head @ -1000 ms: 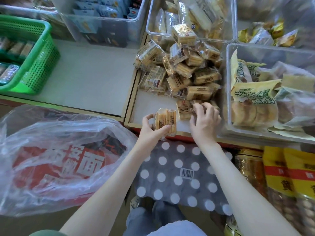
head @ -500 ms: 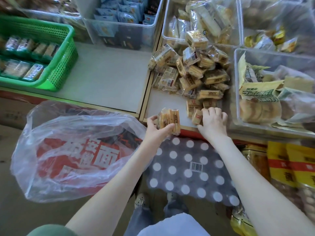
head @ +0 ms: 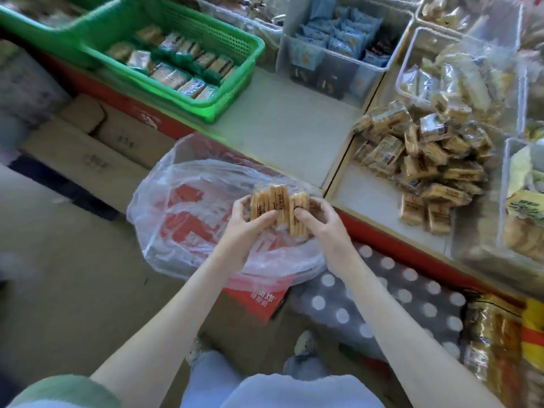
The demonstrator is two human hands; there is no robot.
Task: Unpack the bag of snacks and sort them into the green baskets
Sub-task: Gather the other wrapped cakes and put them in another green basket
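Head view.

- Noted packets (head: 278, 204) held up between both hands, over the bag (head: 176, 207).
- Left hand (head: 244, 228): gripped the bunch from the left, thumb across the front, fingers curled behind.
- Right hand (head: 326, 228): gripped the same bunch from the right, thumb on the front face, fingers wrapped round the back.
- Counted about three packets, standing on edge, side by side and pressed together. Could not fix the exact number through the blur.
- Found the bag just below the hands, at the near edge of the shelf (head: 294, 128). Clear plastic, red print showing through.
- Located the basket (head: 235, 89) well apart from the hands, up and to the left on the shelf, with rows of wrapped bars (head: 176, 63) inside.
- Logged a loose pile (head: 424, 160) of similar packets to the right of the hands, in the next shelf section, apart from the held bunch.
- Saw a dotted pack (head: 382, 304) under the right forearm.
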